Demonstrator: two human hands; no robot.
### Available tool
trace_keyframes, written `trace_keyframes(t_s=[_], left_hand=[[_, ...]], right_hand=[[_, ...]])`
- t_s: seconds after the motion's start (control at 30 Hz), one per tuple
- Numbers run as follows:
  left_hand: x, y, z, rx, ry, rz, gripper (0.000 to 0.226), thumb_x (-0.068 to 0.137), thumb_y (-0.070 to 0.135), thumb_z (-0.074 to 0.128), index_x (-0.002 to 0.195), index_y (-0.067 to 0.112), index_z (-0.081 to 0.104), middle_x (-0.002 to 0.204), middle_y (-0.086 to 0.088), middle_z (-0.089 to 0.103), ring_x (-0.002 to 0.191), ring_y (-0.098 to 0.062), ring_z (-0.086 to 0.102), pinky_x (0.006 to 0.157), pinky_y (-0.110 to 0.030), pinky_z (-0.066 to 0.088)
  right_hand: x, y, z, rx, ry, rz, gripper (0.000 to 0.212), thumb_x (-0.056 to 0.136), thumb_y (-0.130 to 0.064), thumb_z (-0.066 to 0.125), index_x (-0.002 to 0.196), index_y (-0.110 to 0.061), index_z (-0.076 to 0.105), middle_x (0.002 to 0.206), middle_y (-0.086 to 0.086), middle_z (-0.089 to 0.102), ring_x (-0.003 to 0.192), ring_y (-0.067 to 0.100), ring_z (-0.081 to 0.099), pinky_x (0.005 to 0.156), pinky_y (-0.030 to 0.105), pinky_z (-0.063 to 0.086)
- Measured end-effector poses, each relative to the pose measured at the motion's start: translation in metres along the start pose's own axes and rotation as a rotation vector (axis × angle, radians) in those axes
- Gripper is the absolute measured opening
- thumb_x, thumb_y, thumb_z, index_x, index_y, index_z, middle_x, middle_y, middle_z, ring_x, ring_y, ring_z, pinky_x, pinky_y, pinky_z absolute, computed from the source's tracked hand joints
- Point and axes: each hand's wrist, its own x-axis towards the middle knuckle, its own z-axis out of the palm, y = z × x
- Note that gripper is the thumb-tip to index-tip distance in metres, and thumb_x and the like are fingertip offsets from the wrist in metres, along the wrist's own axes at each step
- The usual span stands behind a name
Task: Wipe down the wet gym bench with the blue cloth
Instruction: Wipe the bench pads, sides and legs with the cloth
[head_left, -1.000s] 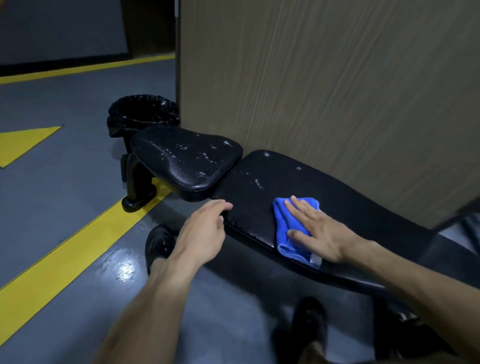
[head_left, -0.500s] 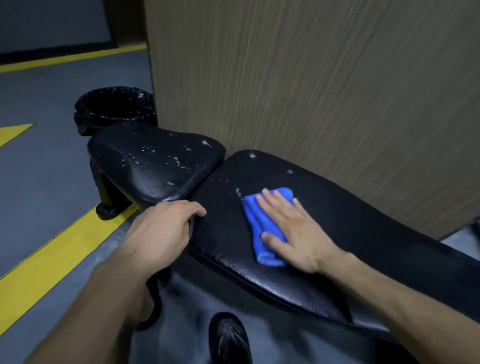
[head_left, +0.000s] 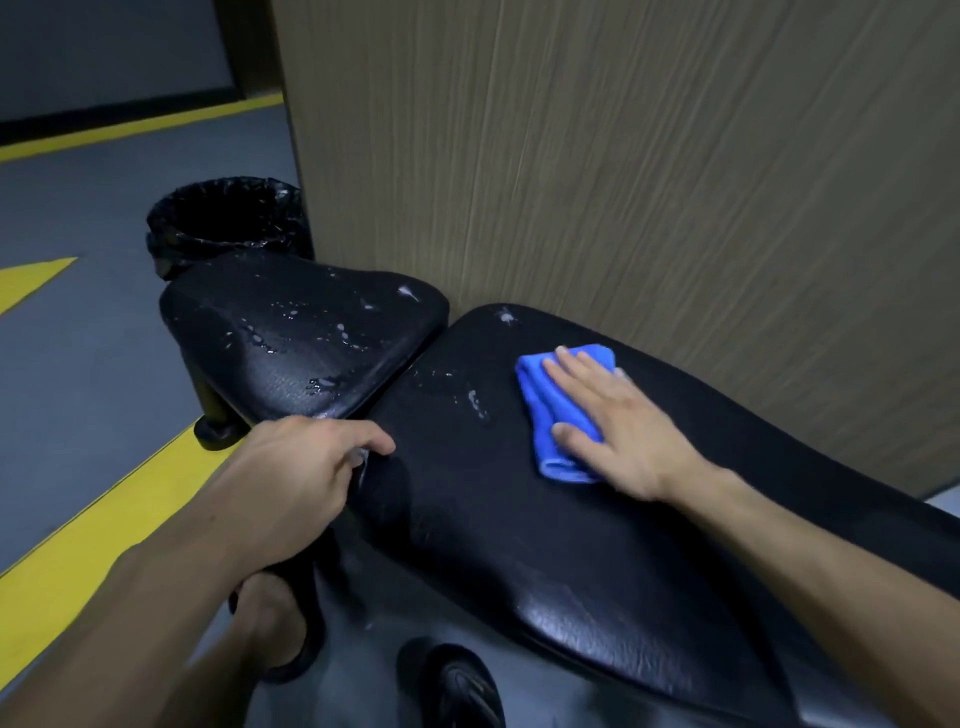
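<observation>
Head view: my right hand (head_left: 618, 421) presses flat on the folded blue microfibre cloth (head_left: 558, 402), mid-wipe; my left hand (head_left: 306, 467) grips the black padded counter (head_left: 519, 519); droplets (head_left: 475, 405) at nine o'clock look next.

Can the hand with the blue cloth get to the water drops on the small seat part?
Probably yes. The right hand presses the blue cloth flat on the long pad, and the wet seat pad lies just beyond with nothing between them.

A black bin (head_left: 228, 218) with a plastic liner at the far left, a wood-grain wall panel (head_left: 623, 156) on the right, grey floor (head_left: 78, 364) with yellow lines (head_left: 93, 530), a black shoe (head_left: 462, 686) at the near edge
</observation>
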Motion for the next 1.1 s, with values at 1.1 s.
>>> trace_keyframes(t_s=[1.1], left_hand=[[-0.031, 0.006, 0.003, 0.061, -0.314, 0.022, 0.075, 0.086, 0.003, 0.037, 0.152, 0.039, 0.030, 0.160, 0.024, 0.020, 0.150, -0.014, 0.025, 0.121, -0.024, 0.016]], right_hand=[[-0.104, -0.143, 0.022, -0.044, -0.010, -0.007, 0.087, 0.086, -0.073, 0.024, 0.159, -0.032, 0.002, 0.166, -0.009, -0.014, 0.152, 0.009, -0.017, 0.124, 0.044, -0.005]])
